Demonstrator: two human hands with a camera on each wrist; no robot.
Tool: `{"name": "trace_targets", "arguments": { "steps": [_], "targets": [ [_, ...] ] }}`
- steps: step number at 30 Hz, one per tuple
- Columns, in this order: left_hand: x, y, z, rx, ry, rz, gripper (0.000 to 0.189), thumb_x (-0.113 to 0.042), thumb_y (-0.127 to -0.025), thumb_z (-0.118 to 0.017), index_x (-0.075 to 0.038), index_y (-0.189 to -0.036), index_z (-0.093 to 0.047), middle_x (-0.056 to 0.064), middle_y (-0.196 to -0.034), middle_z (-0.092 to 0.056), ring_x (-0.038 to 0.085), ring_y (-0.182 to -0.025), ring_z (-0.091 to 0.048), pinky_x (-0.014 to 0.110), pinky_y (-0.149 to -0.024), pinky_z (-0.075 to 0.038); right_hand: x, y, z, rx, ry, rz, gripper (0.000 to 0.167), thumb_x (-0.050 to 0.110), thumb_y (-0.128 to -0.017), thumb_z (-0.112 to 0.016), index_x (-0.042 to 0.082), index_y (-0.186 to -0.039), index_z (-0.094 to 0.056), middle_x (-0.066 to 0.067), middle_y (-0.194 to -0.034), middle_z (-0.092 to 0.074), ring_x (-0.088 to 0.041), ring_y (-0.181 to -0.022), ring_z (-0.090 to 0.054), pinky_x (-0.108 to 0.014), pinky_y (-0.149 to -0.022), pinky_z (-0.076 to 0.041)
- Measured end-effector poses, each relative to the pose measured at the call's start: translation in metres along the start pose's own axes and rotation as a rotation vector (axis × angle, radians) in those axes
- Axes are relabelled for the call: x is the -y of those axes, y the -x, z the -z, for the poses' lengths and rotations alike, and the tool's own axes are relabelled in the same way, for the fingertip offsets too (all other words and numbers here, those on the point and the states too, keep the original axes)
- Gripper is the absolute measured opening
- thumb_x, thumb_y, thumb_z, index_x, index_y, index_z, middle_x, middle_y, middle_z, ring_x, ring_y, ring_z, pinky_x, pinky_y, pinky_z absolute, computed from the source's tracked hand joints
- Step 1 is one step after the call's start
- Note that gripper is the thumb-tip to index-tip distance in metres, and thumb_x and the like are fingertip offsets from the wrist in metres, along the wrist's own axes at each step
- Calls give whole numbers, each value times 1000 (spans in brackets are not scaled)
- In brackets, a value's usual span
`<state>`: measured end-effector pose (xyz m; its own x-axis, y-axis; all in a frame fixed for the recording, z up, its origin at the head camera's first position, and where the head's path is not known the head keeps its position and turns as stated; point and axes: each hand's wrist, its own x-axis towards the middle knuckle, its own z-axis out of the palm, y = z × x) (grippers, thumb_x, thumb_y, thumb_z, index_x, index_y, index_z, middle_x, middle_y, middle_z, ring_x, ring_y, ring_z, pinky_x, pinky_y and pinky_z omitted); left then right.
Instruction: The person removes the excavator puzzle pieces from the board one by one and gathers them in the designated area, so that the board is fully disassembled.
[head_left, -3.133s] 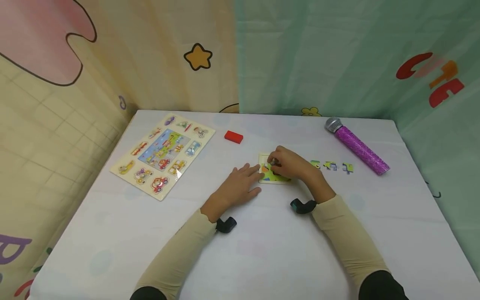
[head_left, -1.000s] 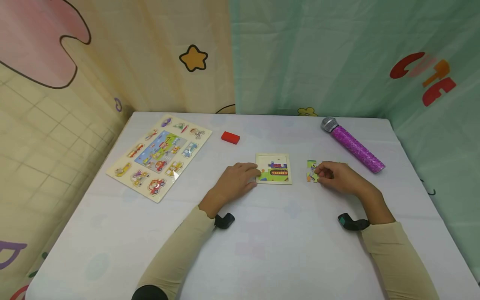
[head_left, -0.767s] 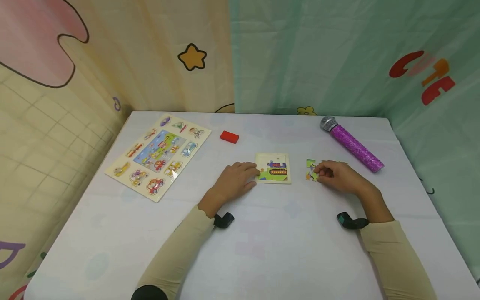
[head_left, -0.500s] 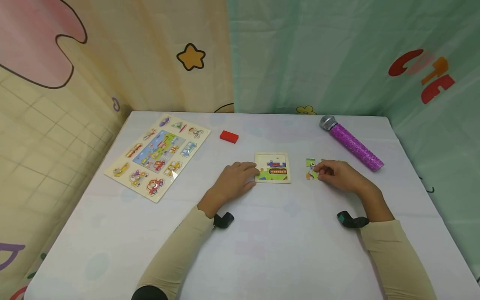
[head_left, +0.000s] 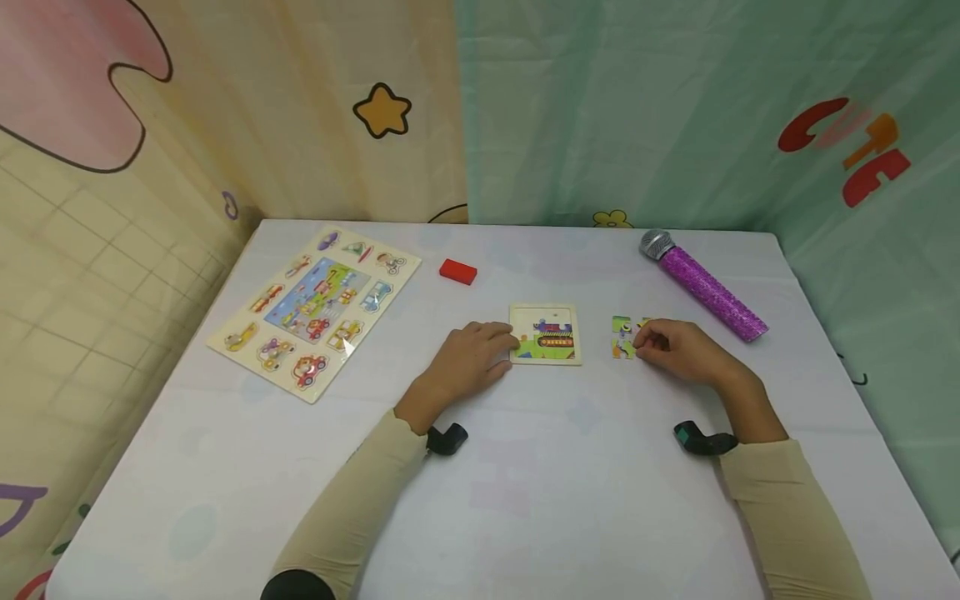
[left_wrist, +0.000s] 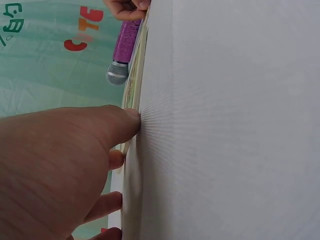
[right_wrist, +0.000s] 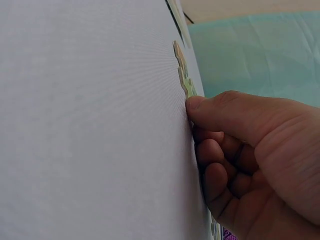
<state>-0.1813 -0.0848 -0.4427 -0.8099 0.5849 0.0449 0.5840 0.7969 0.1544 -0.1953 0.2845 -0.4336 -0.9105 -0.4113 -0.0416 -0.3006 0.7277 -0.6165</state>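
Pieces [head_left: 622, 337] at the right hand's [head_left: 678, 354] fingertips

Head view. Right of centre, two pieces form a short column whose long axis runs up and down the picture; they lie just left of the right fingertips. Part of another piece [head_left: 645, 322] shows just above the fingers, partly covered. Of the two hands the right is clearly nearer; the left hand [head_left: 468, 357] lies across the board [head_left: 547, 362], near the centre. The gap between board and column is probably the governing relation: any transfer would run leftward, nearly level.

Right wrist view. The thumb is extended, its tip touching the edge of a piece at right of centre, while the other fingers curl beneath. Whether thumb and index pinch that piece cannot be told.

Left wrist view. The fingers are spread, with the thumb tip against the board's edge; they appear to steady it. In the head view, the microphone [head_left: 708, 287] lies at upper right, slanting down to the right, well apart from the board.
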Motion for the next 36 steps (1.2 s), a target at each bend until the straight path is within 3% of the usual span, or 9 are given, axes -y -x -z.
{"name": "trace_targets", "arguments": {
  "steps": [36],
  "targets": [
    [-1, 0, 2, 7, 7, 15, 39, -33, -100, -66, -22, -137, -62, 2, -149, -51, 26, -132, -49, 44, -97, -48, 5, -2, -2, -10, 98, 55, 12, -6, -88, -69, 6, -91, -66, -1, -79, -59, -19, -75, -53, -31, -65, -47]
  ]
}}
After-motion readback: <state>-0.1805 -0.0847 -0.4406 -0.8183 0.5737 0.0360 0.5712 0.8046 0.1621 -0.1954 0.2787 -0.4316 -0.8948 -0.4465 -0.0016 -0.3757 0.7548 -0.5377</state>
